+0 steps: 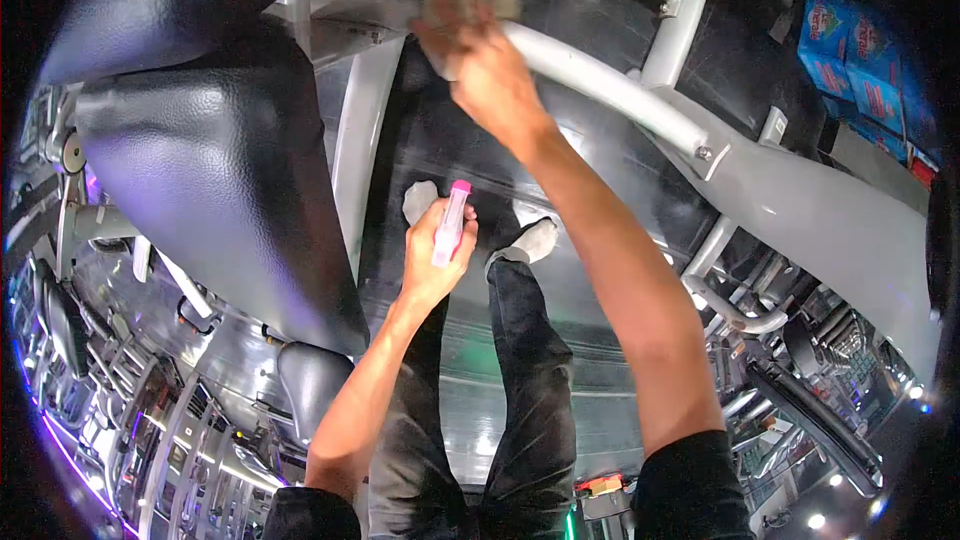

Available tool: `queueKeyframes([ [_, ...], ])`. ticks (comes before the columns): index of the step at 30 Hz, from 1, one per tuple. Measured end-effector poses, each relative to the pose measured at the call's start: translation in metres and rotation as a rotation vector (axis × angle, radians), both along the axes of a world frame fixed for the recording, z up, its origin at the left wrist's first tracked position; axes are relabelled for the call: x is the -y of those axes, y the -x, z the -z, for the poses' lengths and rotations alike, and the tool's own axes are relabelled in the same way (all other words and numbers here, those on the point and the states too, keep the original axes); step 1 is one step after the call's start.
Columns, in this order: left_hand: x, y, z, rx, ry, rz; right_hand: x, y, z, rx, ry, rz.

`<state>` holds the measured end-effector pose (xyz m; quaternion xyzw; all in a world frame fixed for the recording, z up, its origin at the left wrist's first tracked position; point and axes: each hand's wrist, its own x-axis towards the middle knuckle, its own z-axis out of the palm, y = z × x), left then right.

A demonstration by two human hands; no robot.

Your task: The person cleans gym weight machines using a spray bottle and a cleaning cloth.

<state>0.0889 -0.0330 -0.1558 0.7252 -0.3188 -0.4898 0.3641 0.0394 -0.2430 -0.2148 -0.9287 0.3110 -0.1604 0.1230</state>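
**Cloth [455, 10] at the grey bar [600, 80], bottle [452, 228] held apart from it**

Landmark for all positions: the grey bar, a rounded metal tube of the gym machine.

Right hand [495, 85]: arm extended, fingers closed on the beige cloth at the left end of the grey bar. Hand and cloth are blurred; whether the cloth touches the metal cannot be told.

Left hand [432, 258]: nearer the person than the grey bar and well apart from it. Fingers are wrapped around the bottle, a translucent one with a bright pink top. The pink top points away from the person, towards the bar.

Surroundings: a large black pad [215, 170] with a glossy surface stands left of the grey bar. A smaller black pad [312, 380] lies further back towards the person, on the same side. Blue packages [850, 60] with printed lettering are to the right, beyond the bar. On the near side of the bar, the person's feet, in pale socks [537, 239], are on the dark floor [470, 340], below dark trousers [530, 370].
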Motion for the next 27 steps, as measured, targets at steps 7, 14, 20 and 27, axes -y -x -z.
queueKeyframes([
  [7, 0.000, 0.002, -0.003, 0.018, 0.051, -0.041, 0.019, 0.011, -0.002, -0.233, 0.290, -0.426],
  [14, -0.003, 0.019, -0.006, 0.014, 0.067, -0.018, 0.005, 0.092, -0.027, -1.111, 0.516, -0.719],
  [20, 0.001, 0.029, -0.015, -0.048, 0.071, -0.030, -0.020, 0.205, -0.023, -1.676, 0.290, -0.796],
  [27, -0.015, 0.022, -0.008, -0.011, 0.082, -0.065, -0.022, 0.191, -0.045, -1.634, -0.437, -0.430],
])
